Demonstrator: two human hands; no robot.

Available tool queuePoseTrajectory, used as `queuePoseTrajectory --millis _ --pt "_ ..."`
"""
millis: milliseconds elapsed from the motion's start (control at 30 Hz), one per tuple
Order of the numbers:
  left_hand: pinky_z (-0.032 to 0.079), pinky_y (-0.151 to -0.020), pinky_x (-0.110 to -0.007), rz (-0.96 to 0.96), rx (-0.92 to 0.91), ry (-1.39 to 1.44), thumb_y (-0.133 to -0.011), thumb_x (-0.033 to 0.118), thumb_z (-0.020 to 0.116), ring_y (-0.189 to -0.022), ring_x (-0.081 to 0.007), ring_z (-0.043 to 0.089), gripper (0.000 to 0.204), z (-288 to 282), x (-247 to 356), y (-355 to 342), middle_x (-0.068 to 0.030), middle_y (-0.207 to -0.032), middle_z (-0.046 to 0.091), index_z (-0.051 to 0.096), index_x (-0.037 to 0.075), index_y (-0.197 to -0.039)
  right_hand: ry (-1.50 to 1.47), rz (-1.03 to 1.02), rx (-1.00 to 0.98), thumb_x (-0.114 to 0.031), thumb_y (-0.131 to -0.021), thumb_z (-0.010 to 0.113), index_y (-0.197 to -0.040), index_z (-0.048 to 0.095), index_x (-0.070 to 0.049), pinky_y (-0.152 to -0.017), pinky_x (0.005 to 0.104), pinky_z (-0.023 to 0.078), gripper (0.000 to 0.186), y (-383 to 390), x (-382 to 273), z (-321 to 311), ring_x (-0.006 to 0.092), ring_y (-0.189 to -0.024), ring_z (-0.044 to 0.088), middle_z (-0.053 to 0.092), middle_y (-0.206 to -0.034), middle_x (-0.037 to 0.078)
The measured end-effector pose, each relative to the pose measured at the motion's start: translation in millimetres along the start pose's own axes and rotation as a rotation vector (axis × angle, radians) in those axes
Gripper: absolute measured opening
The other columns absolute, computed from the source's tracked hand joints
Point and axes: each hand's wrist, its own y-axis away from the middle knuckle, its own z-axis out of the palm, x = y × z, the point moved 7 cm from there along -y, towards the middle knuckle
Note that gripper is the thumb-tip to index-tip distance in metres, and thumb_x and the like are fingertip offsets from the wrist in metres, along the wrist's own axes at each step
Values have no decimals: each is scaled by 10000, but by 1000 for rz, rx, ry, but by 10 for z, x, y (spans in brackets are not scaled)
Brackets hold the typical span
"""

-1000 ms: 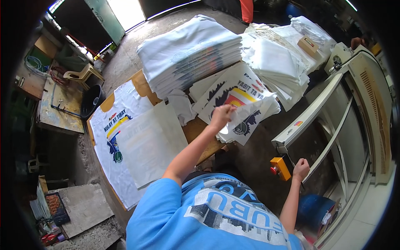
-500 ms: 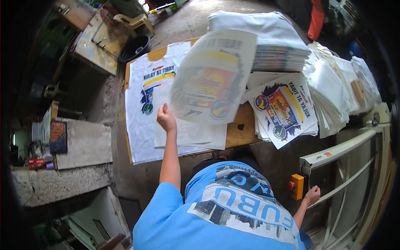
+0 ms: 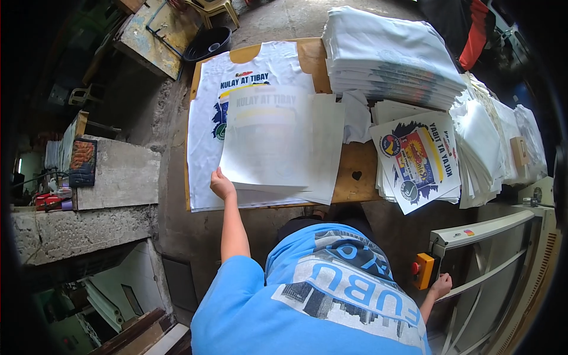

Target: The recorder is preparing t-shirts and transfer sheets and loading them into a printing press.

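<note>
My left hand pinches the lower left corner of a white transfer paper sheet, which shows a faint design. The sheet covers part of a printed white T-shirt spread flat, and overlaps other pale paper. The shirt's dark lettering and part of its colourful print show above and left of the sheet. Down at the right, my right hand is closed beside a pale machine bar; whether its fingers grip anything is hidden. Next to it hangs an orange control box with a red button.
The wooden table carries a tall stack of folded white shirts at the back. Printed transfer sheets with mirrored designs lie at its right, by more piled white paper. A black basin and a concrete ledge are on the left.
The sheet in my left hand, raised and curled before, has come down over the shirt, hiding more of its print. My left hand is slightly lower. My right hand stays by the machine bar.
</note>
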Motion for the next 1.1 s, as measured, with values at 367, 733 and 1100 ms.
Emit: queuePoseTrajectory --millis 367,733,1100 --pt "374 -850 -451 261 -77 -96 -812 238 548 -1099 -354 417 428 -137 288 445 -187 -1251 365 418 43 -1170 -53 26 3 -214 -791 451 -664 606 -21 -553 360 416 278 3 46 11 274 -596 567 601 -644 123" --pt "209 -988 -545 967 -1020 -112 -664 218 607 -1293 -255 218 707 335 1129 1593 -58 -1407 222 326 202 -1313 -23 45 3 -230 -793 451 -681 614 -24 -554 367 420 286 5 26 6 275 -603 571 601 -647 132" --pt "253 -959 -591 1096 -1306 -366 -570 325 726 -1309 -302 152 952 456 1453 1445 -112 -1431 114 214 209 -1365 -41 44 30 -225 -804 447 -696 605 -18 -546 361 421 282 37 -14 -41 271 -593 566 592 -638 131"
